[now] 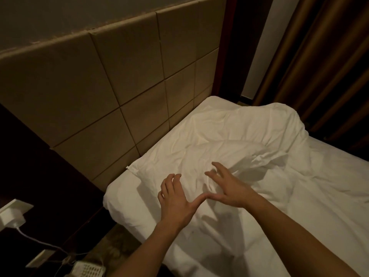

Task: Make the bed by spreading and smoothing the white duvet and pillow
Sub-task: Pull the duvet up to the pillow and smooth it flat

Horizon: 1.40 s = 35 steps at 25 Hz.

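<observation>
A wrinkled white pillow lies at the head of the bed against the padded headboard. The white duvet covers the bed below and to the right of it, with folds where the two meet. My left hand and my right hand hover side by side over the pillow's near edge. Both have spread, slightly bent fingers and hold nothing. The thumbs point toward each other and nearly touch. Their shadows fall on the cloth beneath.
A tan tiled headboard runs along the left. Brown curtains hang at the far right. A white plug and cable sit on a dark side panel at lower left, with a white telephone below.
</observation>
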### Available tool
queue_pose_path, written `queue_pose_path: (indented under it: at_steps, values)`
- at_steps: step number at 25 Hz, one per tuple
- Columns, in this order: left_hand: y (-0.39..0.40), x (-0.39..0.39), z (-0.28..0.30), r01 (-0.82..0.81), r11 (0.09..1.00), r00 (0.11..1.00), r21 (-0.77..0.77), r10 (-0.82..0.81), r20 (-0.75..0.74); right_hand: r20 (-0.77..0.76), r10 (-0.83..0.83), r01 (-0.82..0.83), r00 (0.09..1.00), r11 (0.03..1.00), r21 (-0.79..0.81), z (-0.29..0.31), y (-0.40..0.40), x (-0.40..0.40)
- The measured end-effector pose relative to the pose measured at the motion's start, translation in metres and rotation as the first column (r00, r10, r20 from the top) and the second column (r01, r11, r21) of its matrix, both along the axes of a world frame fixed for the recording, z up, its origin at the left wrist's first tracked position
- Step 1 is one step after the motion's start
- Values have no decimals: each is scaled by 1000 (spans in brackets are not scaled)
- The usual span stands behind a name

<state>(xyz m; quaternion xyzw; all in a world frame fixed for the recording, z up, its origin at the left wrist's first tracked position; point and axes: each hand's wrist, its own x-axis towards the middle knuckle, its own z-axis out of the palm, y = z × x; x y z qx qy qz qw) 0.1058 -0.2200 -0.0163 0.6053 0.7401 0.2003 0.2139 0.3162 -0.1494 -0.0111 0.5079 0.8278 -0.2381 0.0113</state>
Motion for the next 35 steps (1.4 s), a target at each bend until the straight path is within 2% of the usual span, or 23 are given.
queue_pose_path:
  at_steps: [2, 5, 8, 10, 12, 15, 17, 20, 24, 26, 29, 32, 35]
  values:
    - [-13, 3, -10, 7, 999, 1000, -44, -7, 2, 128, 185, -189, 974, 982, 13, -7, -2, 13]
    - [-31, 13, -25, 18, 998, 1000, -58, -18, 7, 325, 382, -411, 865, 911, 22, -11, 2, 34]
    - [-47, 27, -42, 73, 992, 997, -101, -76, -24, 547, 436, -560, 715, 825, 76, -24, -5, 52]
    - [-61, 33, -53, 119, 982, 991, -146, -126, -36, 671, 412, -616, 617, 783, 86, -38, -18, 56]
    - [-71, 36, -61, 164, 969, 983, -183, -176, -52, 684, 414, -652, 601, 748, 120, -53, -29, 55]
    - [-79, 35, -71, 172, 965, 979, -198, -190, -74, 641, 533, -755, 552, 645, 115, -72, -31, 43]
    - [-81, 32, -76, 161, 968, 982, -191, -177, -72, 584, 592, -765, 555, 639, 79, -78, -31, 34]
    - [-79, 25, -81, 159, 977, 983, -145, -170, -68, 512, 564, -713, 648, 686, 147, -76, -30, 27]
    - [-60, 15, -83, 91, 986, 994, -137, -98, -45, 437, 377, -530, 817, 789, 310, -60, -5, 13]
    - [-41, 10, -86, 53, 991, 998, -122, -57, -34, 418, 317, -473, 851, 810, 347, -61, 9, 1]
    - [-7, -2, -104, 33, 997, 999, -76, -34, -20, 437, 407, -563, 802, 759, 327, -87, 17, -11]
    - [18, -8, -145, 112, 992, 984, -64, -120, -133, 427, 487, -642, 762, 654, 400, -135, 29, -6]
    - [43, 6, -193, 68, 985, 992, 159, -50, -112, 340, 478, -583, 810, 590, 559, -173, 58, -5]
